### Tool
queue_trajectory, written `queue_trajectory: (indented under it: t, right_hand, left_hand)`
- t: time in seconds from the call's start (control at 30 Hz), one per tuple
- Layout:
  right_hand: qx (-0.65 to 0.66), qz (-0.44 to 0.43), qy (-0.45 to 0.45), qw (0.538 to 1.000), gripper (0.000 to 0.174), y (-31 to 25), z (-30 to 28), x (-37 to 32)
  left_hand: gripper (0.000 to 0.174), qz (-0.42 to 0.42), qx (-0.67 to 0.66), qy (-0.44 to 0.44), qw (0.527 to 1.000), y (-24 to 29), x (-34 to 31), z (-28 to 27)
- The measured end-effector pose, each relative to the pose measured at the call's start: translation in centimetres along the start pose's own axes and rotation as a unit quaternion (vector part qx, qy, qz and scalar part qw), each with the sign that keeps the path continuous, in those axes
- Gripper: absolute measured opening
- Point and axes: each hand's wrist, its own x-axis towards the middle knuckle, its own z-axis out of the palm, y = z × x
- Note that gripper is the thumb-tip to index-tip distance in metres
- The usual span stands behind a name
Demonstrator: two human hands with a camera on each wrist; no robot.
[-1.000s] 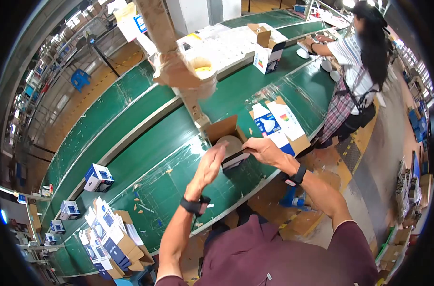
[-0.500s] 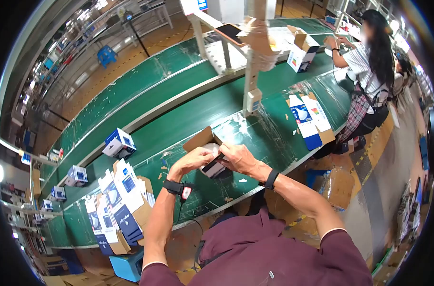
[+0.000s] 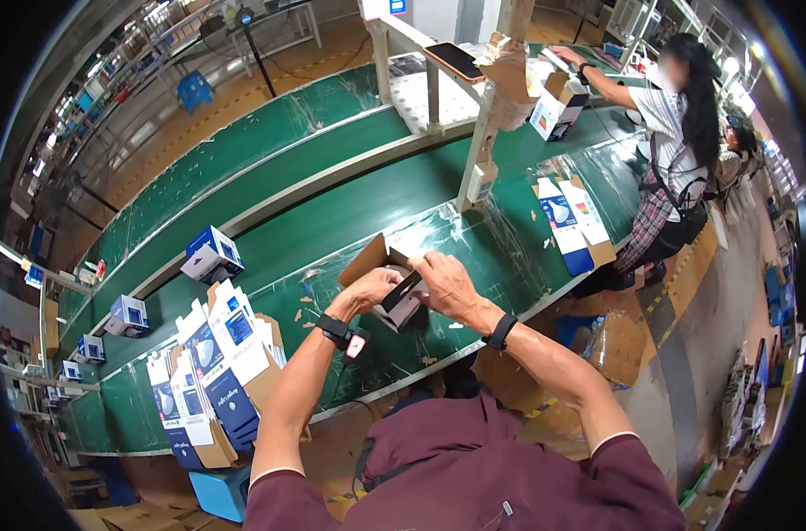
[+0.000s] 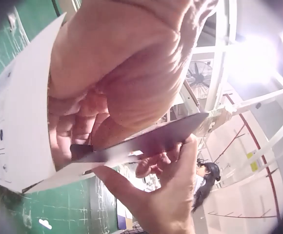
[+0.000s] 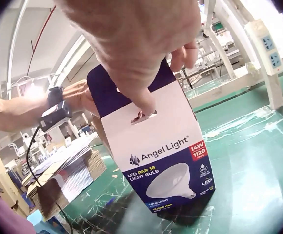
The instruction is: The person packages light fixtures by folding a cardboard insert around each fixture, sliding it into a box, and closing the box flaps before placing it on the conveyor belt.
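A printed light bulb box point(image 5: 163, 141), white and dark blue with a bulb picture, stands on the green work surface point(image 3: 447, 354) with its top flaps up. My right hand point(image 3: 451, 288) pinches its front top panel; in the right wrist view the thumb pushes at the hang slot point(image 5: 144, 117). Inside the box mouth are the bent fingers of my left hand point(image 4: 127, 63), beside a small dark cardboard tab point(image 4: 81, 150) on the inner side of that panel; whether they grip anything I cannot tell. A brown inner flap point(image 3: 360, 262) rises behind the left hand.
Flattened cartons point(image 3: 221, 372) are stacked at the left; more point(image 3: 575, 226) lie at the right. Several finished boxes point(image 3: 213, 254) sit along the conveyor. A post point(image 3: 484, 159) with a power socket stands ahead. At the far right another person point(image 3: 677, 124) works near an upright open box point(image 3: 558, 108).
Both hands have closed in on the box's front panel, and the left fingers have gone into its mouth. The round pale top inside is now hidden. The other person's arm has reached forward.
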Motion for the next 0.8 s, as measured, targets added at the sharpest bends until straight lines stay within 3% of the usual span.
queue_trajectory:
  t: [0.07, 0.23, 0.3, 0.33, 0.4, 0.43, 0.47, 0.5, 0.53, 0.57, 0.6, 0.63, 0.67, 0.7, 0.73, 0.77, 0.8]
  right_hand:
    - [0.011, 0.034, 0.005, 0.999, 0.073, -0.2, 0.1, -0.2]
    - [0.038, -0.003, 0.021, 0.999, 0.047, -0.5, -0.4, 0.7]
    - [0.049, -0.043, 0.056, 0.996, 0.035, -0.2, -1.1, 1.5]
    - [0.092, -0.02, 0.053, 0.994, 0.03, -0.1, -1.0, 1.7]
    - [0.181, 0.031, 0.053, 0.981, 0.023, -0.1, -0.5, 2.1]
    - [0.214, 0.051, 0.064, 0.973, 0.025, -0.2, -0.2, 2.5]
    - [0.218, 0.065, 0.072, 0.971, 0.029, -0.4, 0.1, 2.9]
    - [0.208, 0.082, 0.07, 0.972, 0.031, -0.7, 1.5, 2.4]
    - [0.191, 0.089, 0.072, 0.975, 0.034, -0.2, 1.9, 3.3]
    - [0.175, 0.065, 0.073, 0.98, 0.035, 1.0, 2.1, 4.5]
    - [0.166, 0.053, 0.066, 0.983, 0.037, 0.9, 2.1, 4.6]
    - [0.163, 0.045, 0.053, 0.984, 0.038, 0.2, 2.6, 3.7]
    - [0.134, 0.024, 0.018, 0.99, 0.046, 0.3, 2.6, 3.6]
    - [0.111, -0.015, -0.004, 0.994, 0.051, 0.8, 2.5, 3.4]
    - [0.085, -0.054, -0.024, 0.995, 0.057, 1.2, 2.3, 3.0]
    - [0.043, -0.071, -0.108, 0.991, 0.068, 1.4, 1.7, 2.7]
    - [0.037, -0.101, -0.126, 0.986, 0.075, 0.6, 0.5, 2.7]
  left_hand:
    - [0.01, -0.009, 0.027, 0.003, 1.0, -0.6, 0.3, -0.8]
    - [0.012, -0.004, 0.084, -0.006, 0.996, 0.4, -0.3, -1.1]
    - [0.01, 0.087, 0.187, 0.095, 0.974, 2.0, -2.1, -1.2]
    - [0.011, 0.131, 0.238, 0.143, 0.952, 3.9, -3.8, -1.0]
    - [0.014, 0.293, 0.183, 0.354, 0.869, 7.7, -8.2, -1.3]
    - [0.024, 0.406, 0.275, 0.451, 0.746, 7.1, -8.4, -5.5]
    - [0.035, 0.297, 0.486, 0.552, 0.609, 7.5, -10.1, -8.8]
    - [0.042, 0.133, 0.544, 0.655, 0.507, 6.2, -10.0, -10.0]
    - [0.04, 0.194, 0.489, 0.694, 0.491, 6.5, -10.1, -10.8]
    - [0.041, 0.25, 0.519, 0.655, 0.49, 5.8, -9.9, -10.5]
    - [0.043, 0.296, 0.55, 0.604, 0.495, 6.8, -11.3, -6.0]
    - [0.048, 0.348, 0.543, 0.5, 0.578, 7.7, -12.3, -1.4]
    - [0.063, 0.338, 0.52, 0.362, 0.696, 6.4, -11.7, 1.6]
    - [0.085, 0.312, 0.588, 0.364, 0.652, 3.8, -11.0, 5.5]
    - [0.105, 0.285, 0.588, 0.345, 0.674, 1.4, -10.0, 7.3]
    - [0.109, 0.221, 0.585, 0.348, 0.699, 0.0, -9.2, 8.0]
    - [0.103, 0.162, 0.577, 0.372, 0.709, -1.3, -8.3, 8.2]
